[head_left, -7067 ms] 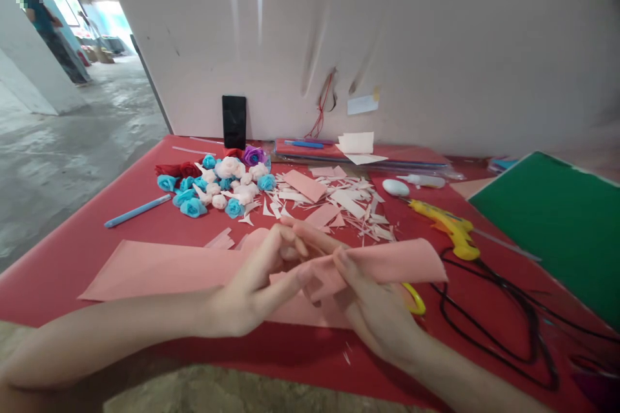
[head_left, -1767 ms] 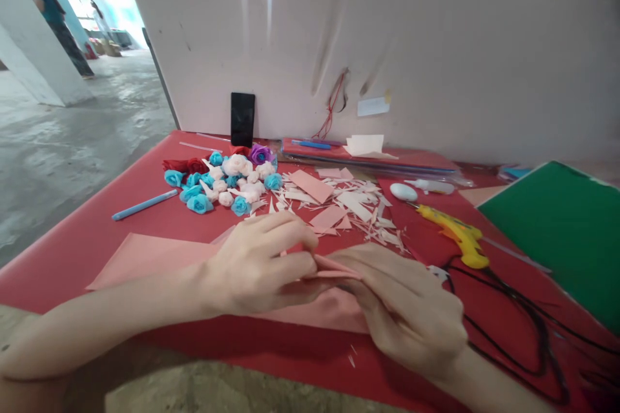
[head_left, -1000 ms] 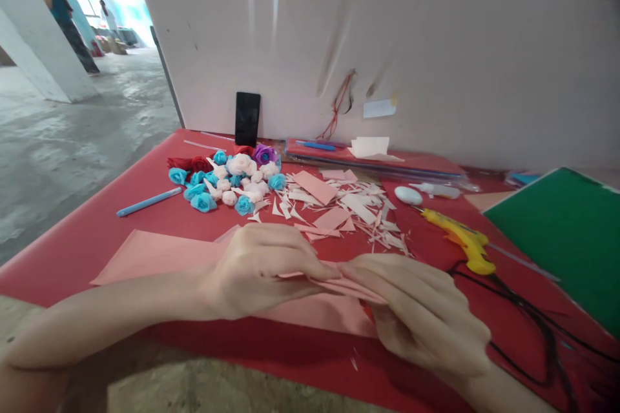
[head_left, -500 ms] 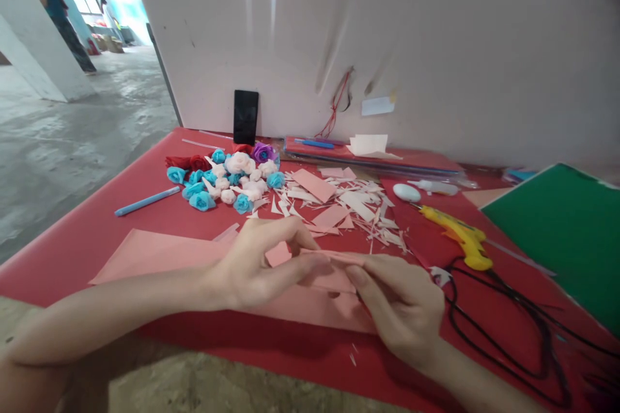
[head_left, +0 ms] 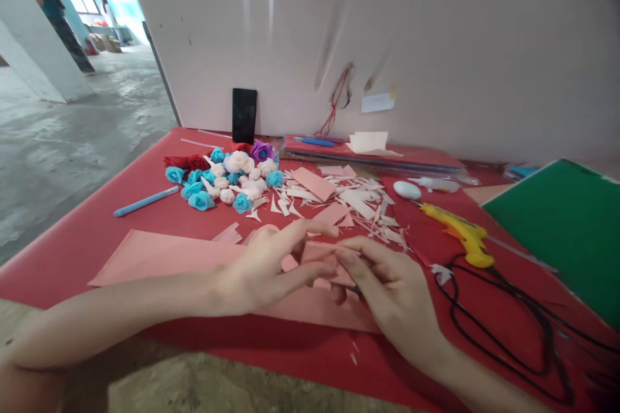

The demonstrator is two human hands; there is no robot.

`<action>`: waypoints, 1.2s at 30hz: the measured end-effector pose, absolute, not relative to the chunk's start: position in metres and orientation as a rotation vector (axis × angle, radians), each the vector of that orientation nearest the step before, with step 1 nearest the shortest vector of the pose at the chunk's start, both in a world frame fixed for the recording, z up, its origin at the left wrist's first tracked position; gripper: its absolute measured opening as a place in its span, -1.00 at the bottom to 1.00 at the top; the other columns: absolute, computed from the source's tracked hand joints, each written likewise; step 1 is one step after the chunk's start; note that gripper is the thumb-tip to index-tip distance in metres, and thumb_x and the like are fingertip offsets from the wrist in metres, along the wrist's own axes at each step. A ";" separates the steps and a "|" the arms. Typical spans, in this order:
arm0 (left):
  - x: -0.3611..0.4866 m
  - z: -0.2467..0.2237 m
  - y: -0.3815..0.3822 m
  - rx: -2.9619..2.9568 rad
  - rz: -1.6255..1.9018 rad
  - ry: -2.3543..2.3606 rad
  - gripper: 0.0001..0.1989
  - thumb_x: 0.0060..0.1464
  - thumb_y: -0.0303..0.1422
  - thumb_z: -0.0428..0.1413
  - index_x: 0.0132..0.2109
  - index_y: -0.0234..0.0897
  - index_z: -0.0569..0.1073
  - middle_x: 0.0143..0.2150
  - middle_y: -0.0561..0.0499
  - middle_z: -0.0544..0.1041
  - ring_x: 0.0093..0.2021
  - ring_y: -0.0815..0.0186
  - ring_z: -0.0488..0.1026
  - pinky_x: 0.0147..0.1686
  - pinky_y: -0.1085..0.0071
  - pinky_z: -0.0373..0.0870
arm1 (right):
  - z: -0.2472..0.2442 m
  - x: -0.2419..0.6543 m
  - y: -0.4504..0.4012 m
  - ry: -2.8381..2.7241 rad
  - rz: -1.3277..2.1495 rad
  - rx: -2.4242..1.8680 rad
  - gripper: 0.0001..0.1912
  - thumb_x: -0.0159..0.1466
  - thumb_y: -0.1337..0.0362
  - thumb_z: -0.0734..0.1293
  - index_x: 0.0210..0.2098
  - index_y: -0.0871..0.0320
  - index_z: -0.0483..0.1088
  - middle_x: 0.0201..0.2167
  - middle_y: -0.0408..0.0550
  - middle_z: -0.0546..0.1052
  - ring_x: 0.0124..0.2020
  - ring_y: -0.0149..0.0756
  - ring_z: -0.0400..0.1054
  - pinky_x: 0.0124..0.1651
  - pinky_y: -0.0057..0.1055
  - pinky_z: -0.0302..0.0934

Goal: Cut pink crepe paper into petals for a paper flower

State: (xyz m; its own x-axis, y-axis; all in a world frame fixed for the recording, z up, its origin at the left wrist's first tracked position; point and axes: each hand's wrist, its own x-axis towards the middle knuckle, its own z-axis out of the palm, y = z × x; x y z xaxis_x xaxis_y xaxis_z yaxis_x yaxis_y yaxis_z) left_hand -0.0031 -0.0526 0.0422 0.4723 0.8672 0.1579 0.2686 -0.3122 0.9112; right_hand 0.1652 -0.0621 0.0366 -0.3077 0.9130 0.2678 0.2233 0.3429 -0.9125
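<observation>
A small folded piece of pink paper (head_left: 317, 251) is held between my two hands, above a long pink paper sheet (head_left: 159, 255) lying on the red table. My right hand (head_left: 392, 297) pinches the piece at its right end with thumb and forefinger. From the left, my left hand (head_left: 266, 264) has its thumb against the paper's lower part. Its forefinger is lifted over the top edge, and its other fingers are mostly hidden behind. Just beyond the hands lie pink and white paper scraps (head_left: 358, 203).
Paper roses (head_left: 237, 177) are heaped at the back left by a light-blue pen (head_left: 146, 201) and an upright phone (head_left: 244, 115). On the right sit a yellow glue gun (head_left: 458, 232) with its black cord (head_left: 504, 361) and a green board (head_left: 562, 232). People stand far left.
My left forefinger has lifted off the paper and both left fingertips have slid right. The folded piece has turned, showing more of its flat face. My right hand keeps its pinch.
</observation>
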 end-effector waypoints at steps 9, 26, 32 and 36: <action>-0.002 0.034 -0.046 1.842 0.771 0.893 -0.68 0.13 -0.19 -0.07 -0.47 -0.31 0.33 -0.63 0.05 0.43 -0.59 0.42 0.33 -0.53 0.50 0.23 | 0.038 0.169 -0.057 -1.783 0.994 -1.008 -0.78 0.27 0.23 0.22 -0.46 0.16 0.37 -0.74 -0.27 0.35 -0.77 -0.59 0.20 -0.69 -0.73 0.10; -0.007 0.028 -0.038 1.856 0.832 0.805 -0.62 0.17 -0.30 -0.10 -0.56 -0.35 0.35 -0.65 0.06 0.36 -0.61 0.47 0.32 -0.56 0.56 0.25 | 0.034 0.169 -0.044 -1.667 1.573 -0.914 -0.82 0.19 0.29 0.32 -0.27 0.13 0.21 -0.59 -0.25 0.41 -0.61 -0.56 0.22 -0.54 -0.64 0.13; -0.005 0.025 -0.032 1.720 0.757 0.778 -0.68 0.13 -0.32 -0.03 -0.56 -0.34 0.32 -0.60 0.07 0.39 -0.56 0.47 0.36 -0.50 0.54 0.31 | 0.033 0.180 -0.032 -1.740 1.644 -0.972 -0.76 0.19 0.20 0.32 -0.25 0.16 0.19 -0.68 -0.32 0.33 -0.65 -0.57 0.18 -0.58 -0.65 0.07; 0.002 0.013 -0.034 1.513 1.012 0.791 -0.87 0.05 -0.36 0.08 -0.22 -0.29 0.33 -0.46 0.08 0.48 -0.46 0.43 0.45 -0.41 0.52 0.39 | 0.024 0.182 -0.031 -1.711 1.555 -1.028 -0.71 0.21 0.15 0.29 -0.21 0.15 0.12 -0.69 -0.32 0.34 -0.67 -0.54 0.18 -0.60 -0.63 0.08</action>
State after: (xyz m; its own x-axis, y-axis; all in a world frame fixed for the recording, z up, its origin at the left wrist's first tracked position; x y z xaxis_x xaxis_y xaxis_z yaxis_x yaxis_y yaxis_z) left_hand 0.0018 -0.0336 0.0126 0.4123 0.8930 0.1805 -0.0407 -0.1798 0.9829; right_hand 0.1823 -0.0307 0.0236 -0.5187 0.8524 -0.0662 0.1469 0.0126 -0.9891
